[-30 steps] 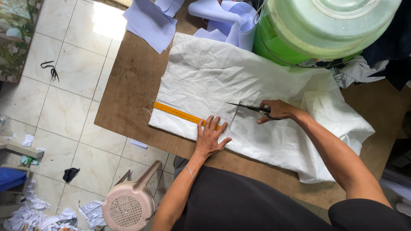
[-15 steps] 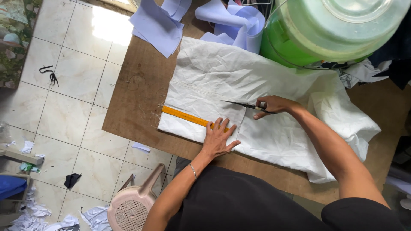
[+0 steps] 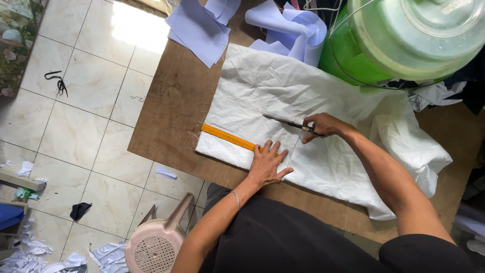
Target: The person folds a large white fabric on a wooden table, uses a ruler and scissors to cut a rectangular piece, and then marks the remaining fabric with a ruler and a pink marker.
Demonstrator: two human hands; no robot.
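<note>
Left hand (image 3: 267, 164) was down flat, fingers (image 3: 275, 150) spread wide and gripping nothing, pressing the near end of the yellow ruler (image 3: 230, 137) onto the white cloth (image 3: 283, 96). Right hand (image 3: 323, 125) was curled shut around the handles of the dark scissors (image 3: 285, 122), blades pointing left across the cloth; whether the blades were parted, I could not tell.

The cloth lay across the middle of the brown tabletop (image 3: 172, 106), its left edge near the ruler's far end, its right side bunched and spilling toward the tabletop's right edge. It looked thin, light and limp, creased all over, the sort that slides and puckers unless pinned, so a flat palm close to the cutting line seemed the sound hold. The ruler looked stiff and slim, liable to skate on the fabric if the pressure lifted.

Room was tight at the back: a big green container (image 3: 364, 55) stood touching the cloth's far edge, and pale blue fabric pieces (image 3: 202, 28) lay at the far left corner. To the left, bare board ran to the tabletop's edge, then tiled floor (image 3: 76, 126) with scraps and a pink fan (image 3: 154, 247) below.
</note>
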